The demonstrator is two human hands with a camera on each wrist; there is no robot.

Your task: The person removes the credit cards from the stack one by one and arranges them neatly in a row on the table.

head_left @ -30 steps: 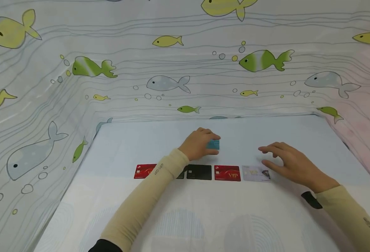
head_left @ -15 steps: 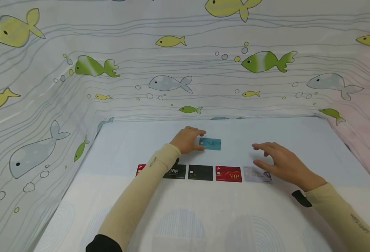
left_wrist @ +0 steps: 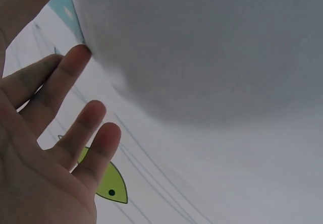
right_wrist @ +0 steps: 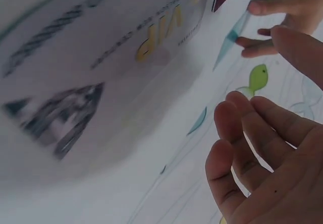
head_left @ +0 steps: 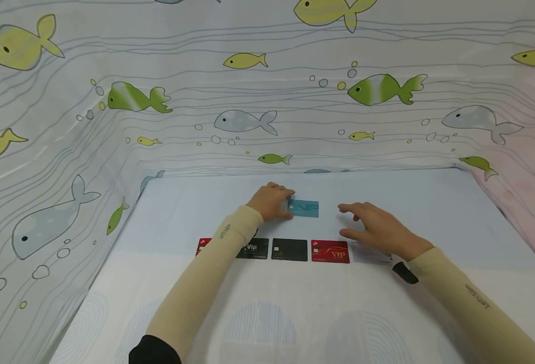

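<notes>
A teal VIP card lies flat on the white table, behind a row of other cards. My left hand is at its left end, thumb and forefinger spread at the two left corners. In the left wrist view, a fingertip stands right at the edge of the teal card; the other fingers are extended. My right hand hovers to the right of the teal card with nothing in it, fingers loosely bent and thumb apart. Under it lies a pale VIP card, partly hidden in the head view.
The front row also has a red VIP card, a black card, another black card and a red card mostly covered by the left sleeve. Fish-patterned sheeting rises behind the table.
My left hand has drawn back leftward along the teal card, uncovering its face. My right hand has moved left, toward the teal card and over the pale one.
</notes>
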